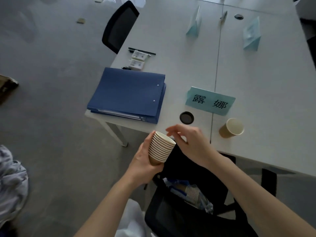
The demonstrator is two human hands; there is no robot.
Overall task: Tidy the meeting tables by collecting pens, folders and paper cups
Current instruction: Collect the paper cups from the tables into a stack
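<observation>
Paper cups [161, 147] — brown, ribbed stack, left hand [145, 161] fingers wrapped round it, right hand [189, 141] fingers loose, apart

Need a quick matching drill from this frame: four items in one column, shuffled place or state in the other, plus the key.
Items
1. stack of paper cups
2. single paper cup
3. blue folders
4. right hand

Places or states
A. piled at the corner of the white table
B. empty, fingers relaxed, just above the stack's rim
C. held in the left hand, off the table edge
D. standing alone on the table, near the teal name card

Pairs: 1-C, 2-D, 3-A, 4-B
</observation>
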